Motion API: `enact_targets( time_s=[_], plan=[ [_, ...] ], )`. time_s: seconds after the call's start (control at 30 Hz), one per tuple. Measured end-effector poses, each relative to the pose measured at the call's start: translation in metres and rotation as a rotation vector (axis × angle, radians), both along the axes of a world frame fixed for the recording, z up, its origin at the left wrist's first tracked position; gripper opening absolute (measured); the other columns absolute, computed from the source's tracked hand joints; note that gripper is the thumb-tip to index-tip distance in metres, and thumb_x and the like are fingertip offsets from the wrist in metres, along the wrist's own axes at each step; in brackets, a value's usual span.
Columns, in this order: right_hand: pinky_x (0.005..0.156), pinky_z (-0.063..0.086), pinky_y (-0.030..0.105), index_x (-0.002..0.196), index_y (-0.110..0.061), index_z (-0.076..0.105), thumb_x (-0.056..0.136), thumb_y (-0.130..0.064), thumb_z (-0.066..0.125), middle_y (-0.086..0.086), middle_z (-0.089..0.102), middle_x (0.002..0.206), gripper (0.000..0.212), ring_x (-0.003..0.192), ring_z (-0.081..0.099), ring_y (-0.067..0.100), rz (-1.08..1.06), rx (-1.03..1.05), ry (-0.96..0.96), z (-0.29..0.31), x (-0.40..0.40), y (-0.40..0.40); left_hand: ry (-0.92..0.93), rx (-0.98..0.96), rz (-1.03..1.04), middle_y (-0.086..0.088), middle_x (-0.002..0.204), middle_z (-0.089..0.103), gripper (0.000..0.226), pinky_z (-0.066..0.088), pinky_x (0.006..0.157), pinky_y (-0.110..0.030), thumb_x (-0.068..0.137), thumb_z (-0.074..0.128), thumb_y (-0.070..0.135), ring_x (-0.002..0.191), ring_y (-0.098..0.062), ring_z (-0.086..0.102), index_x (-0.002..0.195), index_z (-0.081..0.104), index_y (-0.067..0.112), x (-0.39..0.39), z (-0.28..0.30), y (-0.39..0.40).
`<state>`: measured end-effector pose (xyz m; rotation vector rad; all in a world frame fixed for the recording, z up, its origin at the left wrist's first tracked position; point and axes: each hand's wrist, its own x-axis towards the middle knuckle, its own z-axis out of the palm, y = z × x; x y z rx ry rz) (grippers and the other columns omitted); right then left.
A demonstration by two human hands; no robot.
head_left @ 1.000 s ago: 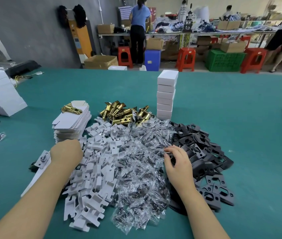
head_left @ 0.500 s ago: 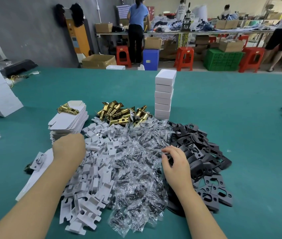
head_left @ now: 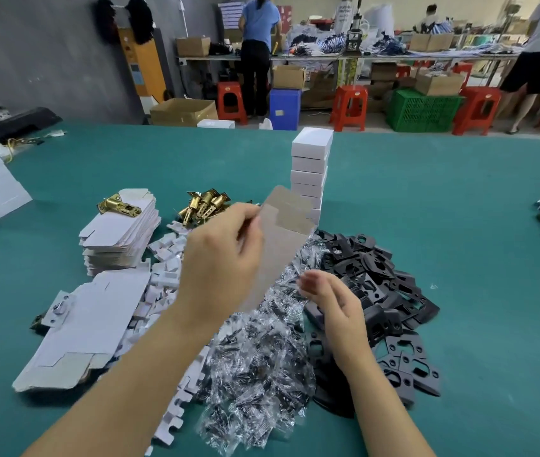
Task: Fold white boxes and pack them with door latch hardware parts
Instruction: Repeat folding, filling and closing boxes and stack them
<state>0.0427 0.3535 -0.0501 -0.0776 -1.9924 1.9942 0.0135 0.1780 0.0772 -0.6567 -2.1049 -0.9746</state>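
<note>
While the teal table [head_left: 427, 199] spreads under heaps of stock, the finished white boxes [head_left: 311, 166] stand stacked at its middle, with the pile of flat box blanks [head_left: 120, 235] to the left, the black strike plates [head_left: 387, 291] to the right, bagged screws [head_left: 255, 357] in front and brass latches [head_left: 204, 204] behind. Half a second ago both hands were down in the piles; now the left hand [head_left: 219, 262] has risen, its fingers and thumb pinching one flat box blank [head_left: 278, 245] in the air above the screws, grey side toward the camera. The right hand [head_left: 331, 298] has lifted off the plates and hovers just beside the blank's lower edge, fingers loosely curled, holding nothing that can be seen. Folding of a new box looks about to start.
</note>
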Motion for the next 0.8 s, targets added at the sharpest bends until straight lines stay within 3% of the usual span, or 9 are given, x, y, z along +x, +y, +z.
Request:
enact_targets(
  time_s=[0.07, 0.13, 0.3, 0.37, 0.43, 0.5, 0.63, 0.73, 0.8],
  plan=[
    [0.098, 0.057, 0.043, 0.107, -0.033, 0.079, 0.091, -0.062, 0.054, 0.006, 0.076, 0.117, 0.042, 0.113, 0.071, 0.026, 0.128, -0.273, -0.097, 0.007, 0.001, 0.000, -0.256, 0.148, -0.050, 0.019, 0.075, 0.061, 0.012, 0.039, 0.057, -0.004, 0.100, 0.059, 0.010, 0.066, 0.009, 0.055, 0.099, 0.068, 0.018, -0.002, -0.012, 0.018],
    [0.098, 0.056, 0.050, 0.113, -0.032, 0.078, 0.082, -0.073, 0.052, 0.012, 0.073, 0.124, 0.058, 0.116, 0.069, 0.031, 0.179, -0.439, -0.197, 0.007, 0.001, 0.001, -0.467, 0.237, -0.039, 0.017, 0.079, 0.062, 0.012, 0.040, 0.057, -0.006, 0.103, 0.056, 0.014, 0.066, 0.010, 0.055, 0.100, 0.066, 0.020, -0.009, -0.031, 0.032],
    [0.100, 0.050, 0.057, 0.135, -0.025, 0.067, 0.087, -0.078, 0.035, 0.019, 0.064, 0.138, 0.078, 0.120, 0.063, 0.041, 0.301, -0.689, -0.378, 0.006, 0.002, 0.007, -0.627, 0.358, 0.021, 0.016, 0.087, 0.062, 0.018, 0.043, 0.061, -0.006, 0.105, 0.051, 0.018, 0.076, 0.012, 0.057, 0.101, 0.060, 0.033, -0.021, -0.075, 0.052],
    [0.096, 0.055, 0.050, 0.134, -0.028, 0.069, 0.087, -0.078, 0.031, 0.016, 0.065, 0.139, 0.078, 0.119, 0.066, 0.035, 0.324, -0.713, -0.398, 0.007, 0.001, 0.005, -0.682, 0.405, 0.042, 0.013, 0.090, 0.062, 0.021, 0.044, 0.060, -0.010, 0.106, 0.050, 0.021, 0.078, 0.006, 0.059, 0.125, 0.055, 0.028, -0.023, -0.084, 0.057],
    [0.087, 0.059, 0.044, 0.133, -0.029, 0.069, 0.088, -0.078, 0.029, 0.014, 0.066, 0.137, 0.077, 0.115, 0.070, 0.030, 0.329, -0.714, -0.403, 0.007, 0.000, 0.004, -0.720, 0.445, -0.023, 0.013, 0.098, 0.061, 0.041, 0.046, 0.062, -0.013, 0.104, 0.052, 0.026, 0.081, 0.003, 0.062, 0.140, 0.038, 0.040, -0.021, -0.090, 0.061],
    [0.080, 0.061, 0.040, 0.128, -0.029, 0.073, 0.085, -0.079, 0.031, 0.014, 0.071, 0.130, 0.078, 0.107, 0.073, 0.028, 0.304, -0.708, -0.410, 0.008, -0.002, 0.005, -0.754, 0.459, -0.149, 0.018, 0.113, 0.058, 0.062, 0.051, 0.067, -0.015, 0.096, 0.062, 0.035, 0.092, 0.002, 0.065, 0.141, 0.026, 0.055, -0.017, -0.094, 0.064],
    [0.085, 0.060, 0.041, 0.118, -0.030, 0.078, 0.081, -0.082, 0.034, 0.015, 0.071, 0.129, 0.077, 0.116, 0.070, 0.030, 0.240, -0.656, -0.438, 0.003, -0.006, 0.011, -0.787, 0.459, -0.308, 0.017, 0.135, 0.051, 0.097, 0.052, 0.083, -0.014, 0.075, 0.081, 0.048, 0.115, 0.002, 0.061, 0.138, 0.012, 0.073, -0.015, -0.097, 0.067],
    [0.087, 0.059, 0.043, 0.119, -0.031, 0.077, 0.080, -0.084, 0.035, 0.015, 0.070, 0.130, 0.078, 0.118, 0.069, 0.031, 0.239, -0.620, -0.445, -0.002, -0.007, 0.015, -0.749, 0.410, -0.312, 0.008, 0.141, 0.048, 0.098, 0.054, 0.096, -0.037, 0.072, 0.079, 0.056, 0.123, -0.011, 0.057, 0.143, 0.014, 0.071, -0.017, -0.100, 0.064],
    [0.087, 0.060, 0.043, 0.117, -0.032, 0.078, 0.074, -0.089, 0.043, 0.015, 0.071, 0.128, 0.079, 0.114, 0.071, 0.032, 0.251, -0.595, -0.430, -0.002, -0.006, 0.016, -0.750, 0.325, -0.309, 0.011, 0.144, 0.040, 0.090, 0.053, 0.099, -0.043, 0.072, 0.073, 0.067, 0.127, -0.007, 0.050, 0.142, 0.017, 0.073, -0.018, -0.102, 0.061]
  ],
)
